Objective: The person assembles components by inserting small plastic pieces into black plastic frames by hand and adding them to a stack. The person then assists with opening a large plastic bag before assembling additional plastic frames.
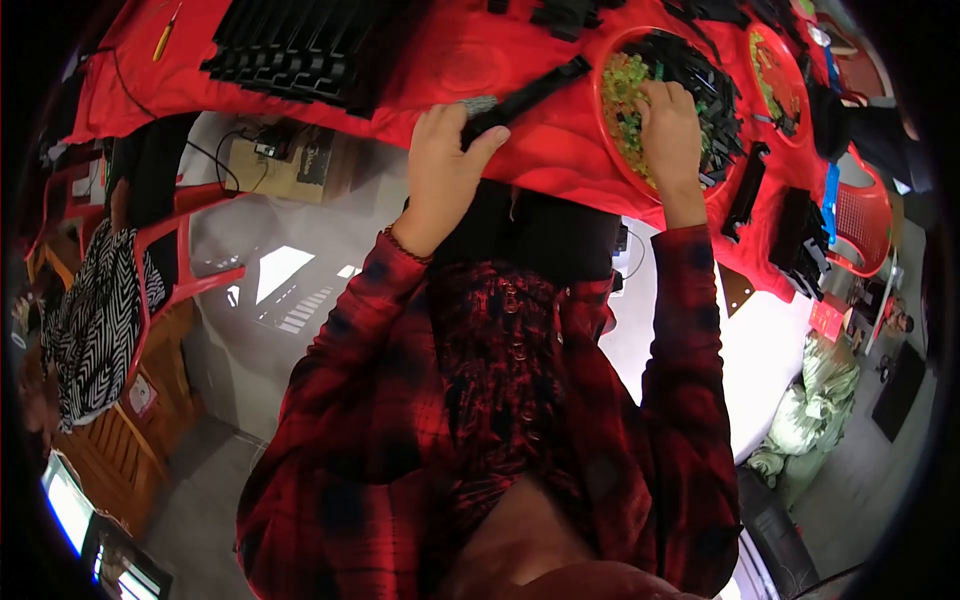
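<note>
My left hand [442,165] is closed round the near end of a long, narrow black plastic part [545,88], which slants up to the right over the red-covered table. A small grey, rough-textured piece [480,104] shows beside the thumb and fingers. My right hand [672,135] reaches into a round red basin [600,105], its fingers bent down and drawn together among the contents. Small yellow-green pieces [622,85] fill the basin's left side, and small black pieces [700,75] its right. Whatever the right fingertips pinch is hidden.
A row of black plastic parts [290,50] lies at the far left, past it a yellow-handled screwdriver [163,40]. Another red basin [757,60] stands at right. More black parts [800,235] lie by the right table edge. Below are a cardboard box [280,170] and red chairs [865,210].
</note>
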`<state>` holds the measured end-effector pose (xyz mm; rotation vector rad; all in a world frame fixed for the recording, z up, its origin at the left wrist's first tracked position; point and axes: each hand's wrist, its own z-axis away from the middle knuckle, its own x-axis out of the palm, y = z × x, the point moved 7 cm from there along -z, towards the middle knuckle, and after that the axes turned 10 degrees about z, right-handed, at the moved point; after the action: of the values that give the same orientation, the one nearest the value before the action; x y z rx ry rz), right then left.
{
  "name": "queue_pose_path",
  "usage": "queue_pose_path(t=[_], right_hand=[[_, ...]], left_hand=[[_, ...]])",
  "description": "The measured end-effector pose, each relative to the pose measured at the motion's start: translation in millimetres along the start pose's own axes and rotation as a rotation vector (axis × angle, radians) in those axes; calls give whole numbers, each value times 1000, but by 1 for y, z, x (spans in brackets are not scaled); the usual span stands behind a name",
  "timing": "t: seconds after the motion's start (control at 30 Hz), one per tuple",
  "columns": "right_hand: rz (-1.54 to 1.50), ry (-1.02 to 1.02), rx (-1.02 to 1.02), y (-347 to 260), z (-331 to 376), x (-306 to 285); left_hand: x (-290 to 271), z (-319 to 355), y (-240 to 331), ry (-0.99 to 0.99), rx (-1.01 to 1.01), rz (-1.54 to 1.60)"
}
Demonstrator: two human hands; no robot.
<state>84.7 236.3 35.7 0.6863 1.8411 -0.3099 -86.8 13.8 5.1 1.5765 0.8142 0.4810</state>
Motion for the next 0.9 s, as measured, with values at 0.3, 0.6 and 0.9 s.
queue_pose_path(t=[0.3, 0.6, 0.9], right_hand=[[-335, 62, 249, 4, -13, -20], [-1210, -101, 423, -74, -16, 2], [-853, 65, 249, -89, -13, 8]], left_hand=[[6, -3, 10, 10, 203, -396], [27, -31, 21, 4, 128, -667], [29, -39, 5, -55, 37, -603]])
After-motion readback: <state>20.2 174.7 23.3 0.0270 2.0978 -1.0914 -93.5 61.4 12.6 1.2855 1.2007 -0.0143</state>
